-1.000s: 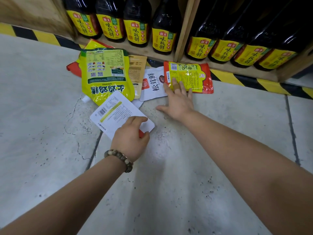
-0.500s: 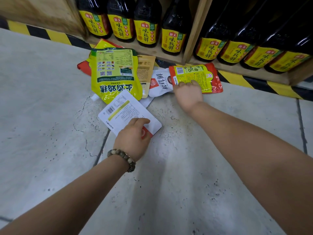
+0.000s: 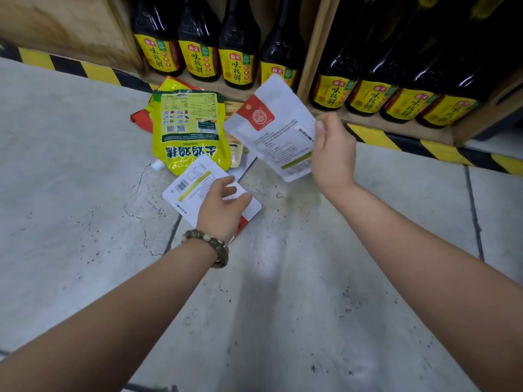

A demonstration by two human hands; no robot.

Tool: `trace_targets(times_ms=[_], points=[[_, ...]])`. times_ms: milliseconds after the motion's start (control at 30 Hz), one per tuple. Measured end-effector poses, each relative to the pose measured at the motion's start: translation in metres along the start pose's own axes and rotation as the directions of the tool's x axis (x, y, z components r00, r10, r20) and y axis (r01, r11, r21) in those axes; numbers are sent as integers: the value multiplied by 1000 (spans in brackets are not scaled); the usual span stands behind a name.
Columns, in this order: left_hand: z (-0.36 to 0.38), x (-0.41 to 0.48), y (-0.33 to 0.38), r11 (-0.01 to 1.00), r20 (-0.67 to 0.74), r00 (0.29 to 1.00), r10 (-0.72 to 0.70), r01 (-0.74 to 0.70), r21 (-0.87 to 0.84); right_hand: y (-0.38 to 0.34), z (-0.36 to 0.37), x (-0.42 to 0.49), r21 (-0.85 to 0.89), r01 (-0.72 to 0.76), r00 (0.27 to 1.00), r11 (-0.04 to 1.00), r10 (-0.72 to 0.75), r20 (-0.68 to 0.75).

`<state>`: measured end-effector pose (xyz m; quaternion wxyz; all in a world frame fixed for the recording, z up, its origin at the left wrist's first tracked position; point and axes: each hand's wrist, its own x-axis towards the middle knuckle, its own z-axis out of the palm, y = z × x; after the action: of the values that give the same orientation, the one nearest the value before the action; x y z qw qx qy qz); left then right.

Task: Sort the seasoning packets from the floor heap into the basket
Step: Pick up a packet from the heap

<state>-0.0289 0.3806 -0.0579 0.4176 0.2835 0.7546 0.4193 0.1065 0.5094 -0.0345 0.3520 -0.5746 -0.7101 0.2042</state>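
Right hand (image 3: 334,154) has the red-seal white packet (image 3: 271,128) up off the floor, just right of the yellow-green pouch (image 3: 189,128). The thumb is pinching the packet's right edge and the fingers are hidden behind it. The packet hangs flat with barely a sag, so it looks light, thin and fairly stiff. The film is glossy and probably slick, so a pinch on a sealed edge is the sensible hold, away from the filled middle.

Left hand (image 3: 223,205) is down on the barcode white packet (image 3: 192,185), just in front of the pouch on the floor (image 3: 85,193). Fingers and thumb are loosely spread across the top, and I can't tell if anything is hooked under the rim. A packet lying that flat likely needs a corner peeled up first.

The pouch itself looks plump, soft and heavier, so I'd take it by its top seam.

Count: two white packets in hand, one yellow-green pouch, one tan packet (image 3: 236,148) tucked at its right, one red packet (image 3: 138,120) at its left and one yellow packet (image 3: 172,84) peeking out behind. That makes six, plus a white sliver I can't identify. Behind the pouch, soy sauce bottles (image 3: 237,66) fill the shelf, four in the left bay and at least four in the right. No basket is in view.
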Motion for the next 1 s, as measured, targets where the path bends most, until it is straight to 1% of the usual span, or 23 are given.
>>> trace_targets(times_ms=[67, 133, 200, 233, 300, 333, 400, 533, 633, 667, 733, 833, 900, 933, 1000], points=[[-4, -3, 11, 987, -8, 1000, 1, -2, -161, -13, -9, -7, 109, -11, 1000, 994, 10, 13], [-9, -7, 20, 967, 1, 999, 54, -52, -249, -24, -15, -12, 190, -43, 997, 981, 31, 63], [-11, -11, 27, 944, 52, 995, 88, -66, -323, -30, -16, -18, 245, -97, 989, 965, 67, 129], [-10, -13, 29, 930, 84, 993, 86, -49, -364, -31, -15, -22, 254, -126, 982, 959, 83, 171], [-11, -17, 30, 895, 102, 994, 35, 14, -447, -33, -14, -28, 261, -167, 963, 951, 100, 251], [-13, -18, 30, 889, 96, 995, 3, 42, -457, -34, -14, -31, 273, -188, 953, 944, 108, 282], [-19, -22, 27, 906, 82, 996, -26, 58, -420, -34, -13, -34, 295, -232, 938, 927, 133, 320], [-29, -29, 30, 898, 43, 999, 21, 0, -440, -35, -12, -40, 334, -334, 911, 881, 212, 353], [-30, -31, 32, 895, 63, 998, -5, 32, -445, -35, -13, -47, 411, -459, 865, 787, 292, 407], [-31, -32, 31, 885, 65, 998, -20, 48, -463, -34, -13, -49, 438, -477, 859, 762, 298, 417], [-36, -30, 24, 861, 30, 999, -36, 46, -506, -32, -12, -54, 451, -458, 871, 766, 285, 399], [-51, -21, 10, 825, -59, 996, -66, 21, -565, -30, -13, -57, 445, -414, 899, 794, 278, 339], [-59, -15, 1, 792, -90, 991, -102, 26, -610, -30, -18, -53, 440, -370, 921, 818, 262, 289], [-61, -13, -6, 789, -109, 987, -121, 29, -614, -30, -21, -50, 430, -343, 932, 835, 245, 267], [-66, -11, -18, 817, -129, 979, -160, 58, -574, -30, -29, -44, 394, -290, 949, 872, 208, 238]])
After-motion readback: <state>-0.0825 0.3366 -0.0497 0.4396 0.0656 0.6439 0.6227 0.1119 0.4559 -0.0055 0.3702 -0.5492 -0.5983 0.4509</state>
